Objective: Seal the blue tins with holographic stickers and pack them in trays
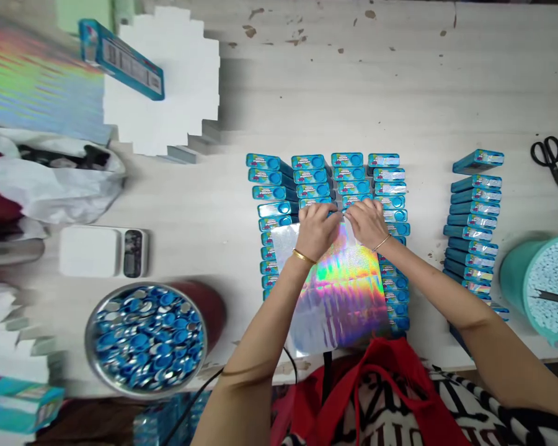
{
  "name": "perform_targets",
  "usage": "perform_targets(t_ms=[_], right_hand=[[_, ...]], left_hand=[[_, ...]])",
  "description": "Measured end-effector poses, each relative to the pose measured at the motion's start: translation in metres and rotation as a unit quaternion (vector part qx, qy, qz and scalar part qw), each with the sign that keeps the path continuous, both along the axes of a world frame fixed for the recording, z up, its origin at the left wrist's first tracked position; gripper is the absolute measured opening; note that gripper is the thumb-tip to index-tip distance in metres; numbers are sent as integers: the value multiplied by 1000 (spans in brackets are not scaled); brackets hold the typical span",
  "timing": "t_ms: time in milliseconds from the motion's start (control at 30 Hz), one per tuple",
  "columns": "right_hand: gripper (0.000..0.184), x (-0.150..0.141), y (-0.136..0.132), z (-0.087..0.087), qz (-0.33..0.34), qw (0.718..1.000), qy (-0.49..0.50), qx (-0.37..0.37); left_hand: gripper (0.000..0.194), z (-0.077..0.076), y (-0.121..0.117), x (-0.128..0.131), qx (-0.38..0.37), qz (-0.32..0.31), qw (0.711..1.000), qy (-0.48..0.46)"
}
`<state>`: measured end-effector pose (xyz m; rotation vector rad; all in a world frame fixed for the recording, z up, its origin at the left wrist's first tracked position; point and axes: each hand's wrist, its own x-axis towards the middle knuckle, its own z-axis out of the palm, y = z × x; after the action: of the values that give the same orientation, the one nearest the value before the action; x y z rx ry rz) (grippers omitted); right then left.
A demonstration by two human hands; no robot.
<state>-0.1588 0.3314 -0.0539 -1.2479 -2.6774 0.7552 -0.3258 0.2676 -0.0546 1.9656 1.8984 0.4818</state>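
A shiny holographic sheet (353, 291) lies in front of me over rows of small blue boxes (310, 176). At its far edge, the fingers of my left hand (317, 229) are closed in a pinch on the sheet. My right hand (366, 224) is closed too, its thumb and fingertips meeting the left ones at that same edge. What exactly sits between the fingertips is too small to make out. Box ends with printed labels show beyond the hands and on both sides of the sheet; the boxes beneath it are hidden.
Another column of blue boxes (474, 217) stands right, near black scissors (546, 160) and a teal tub (516, 279) of pale pellets. Leftward are a metal pot (93, 356) of blue caps, a white scale (90, 251), and stacked white card (177, 80) under one box (125, 62).
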Motion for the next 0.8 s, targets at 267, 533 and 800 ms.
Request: perform_targets(t_ms=[267, 533, 800], right_hand=[[36, -8, -3, -3, -18, 1000, -9, -3], [35, -2, -6, -1, -31, 999, 38, -2], [67, 43, -45, 37, -165, 930, 285, -161]], left_hand=[[20, -10, -30, 19, 43, 40, 998, 6], [15, 50, -81, 36, 74, 128, 984, -101], [33, 68, -45, 50, 59, 356, 831, -423]])
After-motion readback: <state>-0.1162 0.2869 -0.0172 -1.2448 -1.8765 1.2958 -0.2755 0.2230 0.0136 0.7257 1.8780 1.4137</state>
